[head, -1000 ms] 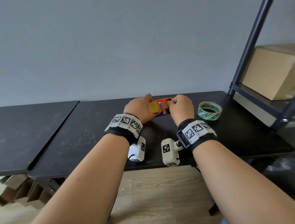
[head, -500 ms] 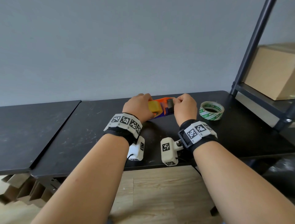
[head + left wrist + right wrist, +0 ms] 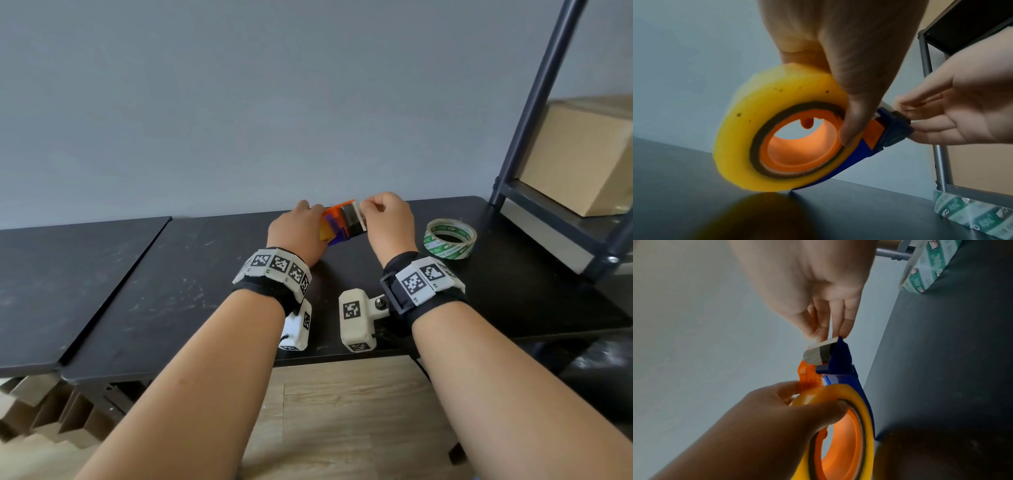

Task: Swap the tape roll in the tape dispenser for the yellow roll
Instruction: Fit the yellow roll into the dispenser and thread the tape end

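Note:
The yellow roll sits on the orange hub of the blue and orange tape dispenser, which is tilted up with its lower edge on the black table. My left hand grips the roll and dispenser, its thumb across the roll's side. My right hand pinches the free tape end at the cutter head; its fingertips meet just above the blade. The green and white roll lies flat on the table to the right.
A dark metal shelf frame stands at the table's right end with a cardboard box on it. A second black table adjoins on the left. The grey wall is close behind the dispenser.
The dispenser has tipped up from lying flat. My right hand has shifted up to the cutter end. The left hand keeps its hold on the roll side.

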Tool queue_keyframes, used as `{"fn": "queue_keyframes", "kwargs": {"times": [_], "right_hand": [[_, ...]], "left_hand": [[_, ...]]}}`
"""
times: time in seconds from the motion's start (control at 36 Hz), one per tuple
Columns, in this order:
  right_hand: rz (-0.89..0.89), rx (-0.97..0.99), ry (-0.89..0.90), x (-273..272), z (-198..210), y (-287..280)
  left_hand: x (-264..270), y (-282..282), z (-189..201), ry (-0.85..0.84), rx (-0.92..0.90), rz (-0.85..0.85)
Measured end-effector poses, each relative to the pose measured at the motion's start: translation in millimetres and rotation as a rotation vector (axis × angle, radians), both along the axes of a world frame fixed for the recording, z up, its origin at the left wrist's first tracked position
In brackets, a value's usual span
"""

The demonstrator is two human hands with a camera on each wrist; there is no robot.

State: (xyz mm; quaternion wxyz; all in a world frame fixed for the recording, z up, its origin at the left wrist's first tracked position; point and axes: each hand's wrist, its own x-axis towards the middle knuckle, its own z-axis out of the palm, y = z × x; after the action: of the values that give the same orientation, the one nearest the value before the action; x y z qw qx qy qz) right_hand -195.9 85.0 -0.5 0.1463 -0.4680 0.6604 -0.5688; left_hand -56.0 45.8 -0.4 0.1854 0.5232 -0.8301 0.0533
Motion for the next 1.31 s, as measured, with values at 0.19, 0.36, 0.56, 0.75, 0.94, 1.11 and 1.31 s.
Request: {"fn": "queue_keyframes", "kwargs": {"times": [0.19,0.36,0.56,0.75,0.94,1.11,1.31], "right_hand": [[0.068,-0.030,-0.038,0,-4,3],[0.082,-0.057,-0.009,0,-5,2],[0.054,-0.045,-0.038,2,-5,-1],[0.036,-0.051,-0.178,6,-6,-1],[-0.012,-0.060,-0.315,5,0,3],[-0.021,-0.061,-0.424,-4,-9,-12],[-0.018,-0.033,-0.455,4,8,4]], "left_hand": [[-3,-4,0,-0.017,0.006,0.023],[-3,-6,2,-0.018,0.019,0.036],[0,-2,5,-0.046,0.062,0.010],[3,2,0,0.010,0.065,0.006],[4,5,-2,0.055,0.074,-0.008],[3,5,-1,0.035,0.025,0.004],[6,-2,3,0.104,0.108,-0.009]]}}
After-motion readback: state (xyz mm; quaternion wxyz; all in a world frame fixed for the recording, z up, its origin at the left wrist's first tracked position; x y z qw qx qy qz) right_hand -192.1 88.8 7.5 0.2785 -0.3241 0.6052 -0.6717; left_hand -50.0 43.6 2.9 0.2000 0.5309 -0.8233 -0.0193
